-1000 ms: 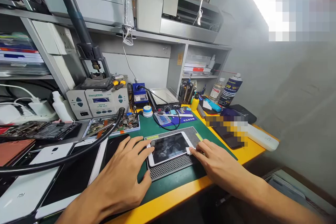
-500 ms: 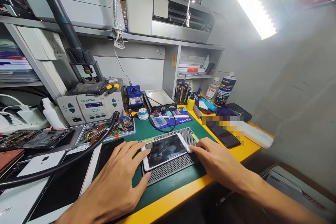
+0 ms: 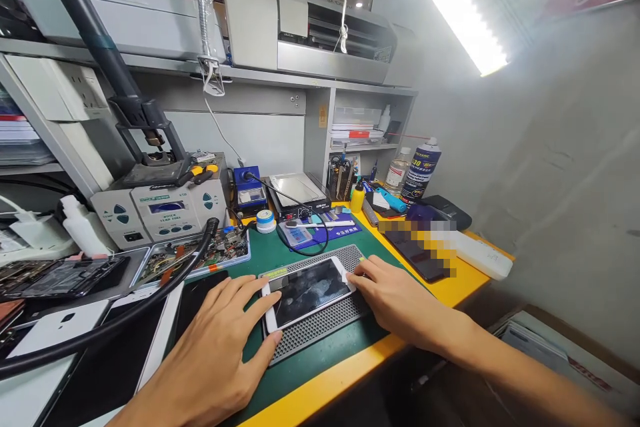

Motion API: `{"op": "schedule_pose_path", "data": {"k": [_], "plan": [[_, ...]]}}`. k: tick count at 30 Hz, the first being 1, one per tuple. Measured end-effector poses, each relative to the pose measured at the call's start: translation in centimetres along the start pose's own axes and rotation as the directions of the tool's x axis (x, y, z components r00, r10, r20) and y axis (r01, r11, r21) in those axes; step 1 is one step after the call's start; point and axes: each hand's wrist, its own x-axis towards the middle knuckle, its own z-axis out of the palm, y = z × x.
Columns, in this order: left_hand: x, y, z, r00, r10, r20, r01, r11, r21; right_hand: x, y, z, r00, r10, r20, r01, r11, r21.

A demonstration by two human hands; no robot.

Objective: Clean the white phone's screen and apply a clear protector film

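Note:
A white smartphone [image 3: 305, 293] with smudges on its dark screen lies face up on a grey perforated pad [image 3: 330, 325]. My left hand [image 3: 220, 340] steadies its left end, thumb at the near corner and fingertips on the white bezel and far edge. At the phone's right end, the thumb and fingers of my right hand [image 3: 387, 293] are pinched together at a small whitish tab [image 3: 345, 278]. What the tab belongs to is unclear, and part of it is hidden under the fingertips.
A green mat [image 3: 300, 390] covers the yellow-edged bench. A black hose [image 3: 165, 297] crosses at left, before a hot-air station [image 3: 165, 213] and a tray of circuit boards [image 3: 195, 257]. A dark phone [image 3: 415, 257] and spray can [image 3: 423, 170] stand right.
The whole view has shifted slightly, so the bench things appear further left. Both hands keep their places at the phone's two ends, the right one still pinching.

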Motion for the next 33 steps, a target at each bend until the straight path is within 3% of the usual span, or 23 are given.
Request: {"op": "schedule_pose_path", "data": {"k": [13, 25, 33], "plan": [[0.2, 0.0, -0.1, 1.000, -0.008, 0.025, 0.008, 1.000, -0.002, 3.8, 1.6, -0.5, 0.995, 0.032, 0.095, -0.034, 0.999, 0.017], [0.0, 0.0, 0.1, 0.998, 0.035, -0.051, -0.033, 0.999, 0.037, 1.2, -0.6, -1.9, 0.988, 0.018, 0.156, -0.014, 1.000, -0.027], [0.0, -0.2, 0.2, 0.995, 0.073, -0.074, -0.069, 0.996, 0.054, 2.1, -0.1, -1.5, 0.989, 0.013, 0.146, -0.010, 1.000, -0.021]]}}
